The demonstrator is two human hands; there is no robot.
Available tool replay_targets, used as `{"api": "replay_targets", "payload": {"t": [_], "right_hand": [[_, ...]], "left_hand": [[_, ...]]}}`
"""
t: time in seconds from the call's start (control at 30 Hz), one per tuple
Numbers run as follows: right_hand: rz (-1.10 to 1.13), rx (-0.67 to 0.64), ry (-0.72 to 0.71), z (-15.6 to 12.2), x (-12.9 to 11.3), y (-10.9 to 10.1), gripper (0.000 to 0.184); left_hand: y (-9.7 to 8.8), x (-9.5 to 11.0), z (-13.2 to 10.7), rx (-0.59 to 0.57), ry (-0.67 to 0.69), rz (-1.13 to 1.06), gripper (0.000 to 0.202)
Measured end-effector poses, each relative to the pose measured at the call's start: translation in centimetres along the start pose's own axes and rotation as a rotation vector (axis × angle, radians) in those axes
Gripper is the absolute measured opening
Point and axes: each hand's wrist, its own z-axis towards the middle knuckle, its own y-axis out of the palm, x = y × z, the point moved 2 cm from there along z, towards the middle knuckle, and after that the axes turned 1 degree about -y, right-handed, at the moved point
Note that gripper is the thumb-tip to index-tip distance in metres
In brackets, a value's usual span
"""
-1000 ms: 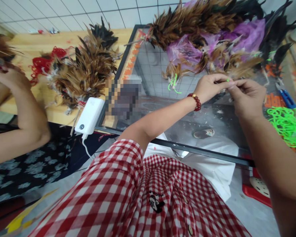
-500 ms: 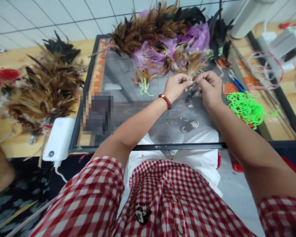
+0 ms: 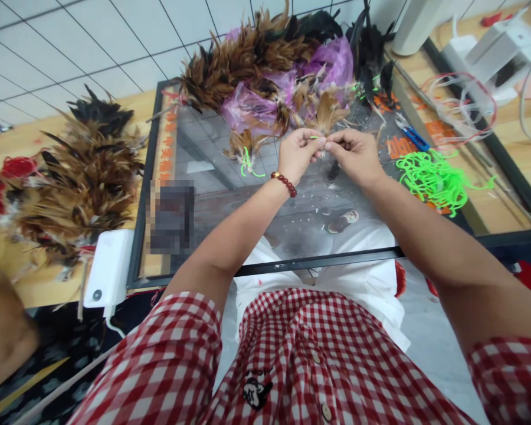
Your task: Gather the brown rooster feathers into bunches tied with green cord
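With the left hand (image 3: 297,153) pinching the short green cord (image 3: 315,137) and the right hand (image 3: 354,156) pinched narrow beside it, any contents hidden, near the brown feather tuft (image 3: 326,113) above the glass top (image 3: 230,203), brace adjoining fingertips and tension the cord evenly.

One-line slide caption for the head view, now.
Left hand and right hand meet at a green strand above the reflective tabletop, brown feathers beyond.
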Motion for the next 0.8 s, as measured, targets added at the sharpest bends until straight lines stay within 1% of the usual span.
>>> {"api": "replay_targets", "payload": {"t": [0.13,0.27,0.4,0.47,0.63,0.7,0.8], "right_hand": [[0.025,0.002,0.041,0.1,0.1,0.1,0.039],[0.018,0.021,0.059,0.1,-0.4,-0.1,0.040],[0.025,0.009,0.068,0.1,-0.8,-0.2,0.044],[0.034,-0.011,0.064,0.2,-0.8,-0.2,0.046],[0.042,-0.056,0.077,0.2,-0.4,-0.3,0.053],[0.040,-0.063,0.083,0.2,-0.3,-0.4,0.054],[0.041,-0.060,0.075,0.2,-0.4,-0.4,0.053]], "left_hand": [[-0.1,-0.2,0.1,-0.014,0.027,0.000,0.018],[-0.1,-0.8,0.5,-0.052,0.171,0.048,0.021],[-0.2,-1.7,1.2,-0.061,0.317,0.137,0.012],[-0.2,-2.0,1.6,-0.069,0.366,0.188,0.009],[-0.3,-2.8,2.0,-0.070,0.478,0.326,0.014],[-0.3,-3.1,2.2,-0.072,0.477,0.347,0.015],[-0.2,-3.3,2.4,-0.077,0.389,0.311,0.015]]}}
